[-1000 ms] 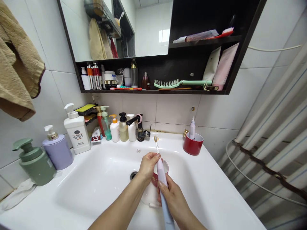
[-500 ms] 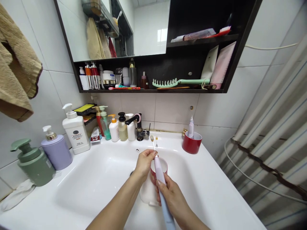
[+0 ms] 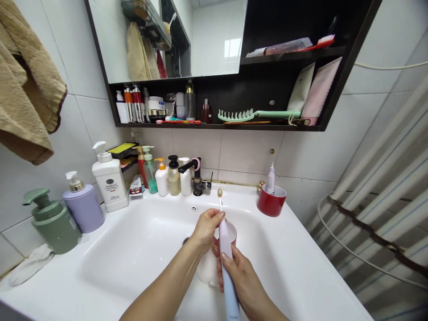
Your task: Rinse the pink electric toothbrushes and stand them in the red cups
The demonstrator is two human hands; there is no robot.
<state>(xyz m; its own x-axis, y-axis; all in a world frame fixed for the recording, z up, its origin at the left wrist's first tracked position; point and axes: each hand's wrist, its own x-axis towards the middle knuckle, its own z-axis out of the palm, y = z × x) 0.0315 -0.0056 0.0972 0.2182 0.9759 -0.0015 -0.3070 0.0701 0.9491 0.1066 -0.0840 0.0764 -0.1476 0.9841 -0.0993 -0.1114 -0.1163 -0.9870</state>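
We have the el. brush (image 3: pixel 225 240) out over the sink (image 3: pixel 150 249), in both hands, slanting fwd w/ its bristled head (image 3: pixel 220 192) at the far end, pointing twd the back ledge near the tap (image 3: pixel 198 178). A red cup (image 3: pixel 216 246) sits in the basin, partly hidden behind brush & hands, w/ a white item (image 3: pixel 206 269) just beside it, mostly covered, so we can't ID it. Handling, our guess: handle is stiff, smooth plastic, fairly light but w/ most of its wt in the thick body; prob. slippery if wet (can't tell if it is). Neck & head look thin, the more fragile end, so best firm hold is mid-body, w/ only a light pinch up top. Pose: our L hand (image 3: pixel 209 229) comes in from lower L, wrist bent a bit, thumb & index together on the top of the handle, right by the neck. Our R hand (image 3: pixel 237 267) comes from lower R, clamped round the mid-handle, thumb along the upper side, fingers curled under. Hands are near each other, not touching, w/ a bit of pink handle showing btwn.
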